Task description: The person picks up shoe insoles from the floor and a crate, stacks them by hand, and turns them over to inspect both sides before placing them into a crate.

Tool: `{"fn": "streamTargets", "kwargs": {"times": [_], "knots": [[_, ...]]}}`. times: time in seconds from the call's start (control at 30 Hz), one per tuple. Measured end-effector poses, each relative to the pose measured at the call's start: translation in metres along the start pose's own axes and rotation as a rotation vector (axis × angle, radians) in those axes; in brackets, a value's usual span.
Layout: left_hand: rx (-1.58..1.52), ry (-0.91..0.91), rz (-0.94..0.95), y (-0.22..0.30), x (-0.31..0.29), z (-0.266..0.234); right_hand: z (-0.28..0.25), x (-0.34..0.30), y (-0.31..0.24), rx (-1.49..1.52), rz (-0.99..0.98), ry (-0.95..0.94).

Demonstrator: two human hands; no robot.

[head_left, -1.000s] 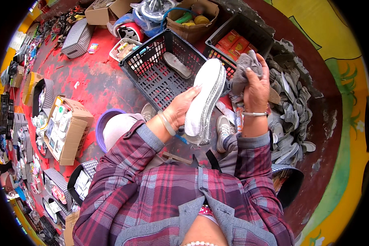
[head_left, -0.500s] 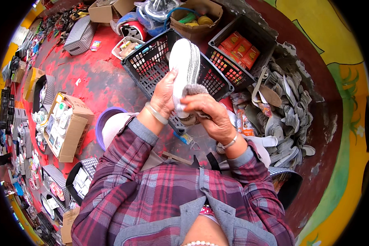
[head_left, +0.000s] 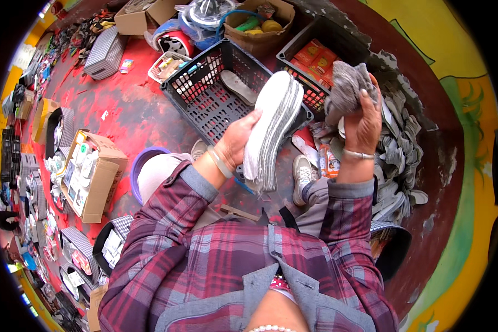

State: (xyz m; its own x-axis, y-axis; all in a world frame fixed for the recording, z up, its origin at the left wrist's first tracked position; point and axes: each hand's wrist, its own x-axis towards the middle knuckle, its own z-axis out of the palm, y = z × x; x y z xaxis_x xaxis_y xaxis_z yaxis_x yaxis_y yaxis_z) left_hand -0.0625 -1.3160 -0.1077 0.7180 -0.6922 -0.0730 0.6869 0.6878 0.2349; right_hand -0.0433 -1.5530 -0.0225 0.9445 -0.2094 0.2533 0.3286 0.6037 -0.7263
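Beyond both hands the red-painted floor spreads out, crowded with goods. Directly past the left hand sits a big black plastic crate, a single pale insole lying on its mesh bottom. A second black crate stands beyond the right hand, with orange packets inside. Down and to the right of that hand, a heap of grey insoles lies against the wall. Off to the left of the left hand, well apart, an open cardboard box holds small packaged items, and a purple-rimmed bucket sits just below the left wrist.

The person's left hand is closed round a thick stack of white insoles, thumb and fingers clamped on its edge; the stack stands nearly upright, tilted a little to the right, over the near rim of the big crate. The right hand is raised beside the stack, apart from it, fingers curled tight on a crumpled grey insole held at its fingertips. A silver bangle circles the right wrist.
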Motion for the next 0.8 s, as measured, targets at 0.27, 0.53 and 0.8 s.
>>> {"fn": "streamTargets", "kwargs": {"times": [0.27,0.53,0.8], "knots": [[0.113,0.043,0.047,-0.003,-0.006,0.023,0.019,-0.026,0.067,-0.437,0.031,-0.093],[0.37,0.156,0.199,0.0,-0.004,0.015,0.05,-0.048,0.05,-1.029,-0.578,-0.398],[0.17,0.273,0.403,0.035,-0.005,0.008,0.067,-0.073,0.056,-0.618,-0.034,-0.82]]}}
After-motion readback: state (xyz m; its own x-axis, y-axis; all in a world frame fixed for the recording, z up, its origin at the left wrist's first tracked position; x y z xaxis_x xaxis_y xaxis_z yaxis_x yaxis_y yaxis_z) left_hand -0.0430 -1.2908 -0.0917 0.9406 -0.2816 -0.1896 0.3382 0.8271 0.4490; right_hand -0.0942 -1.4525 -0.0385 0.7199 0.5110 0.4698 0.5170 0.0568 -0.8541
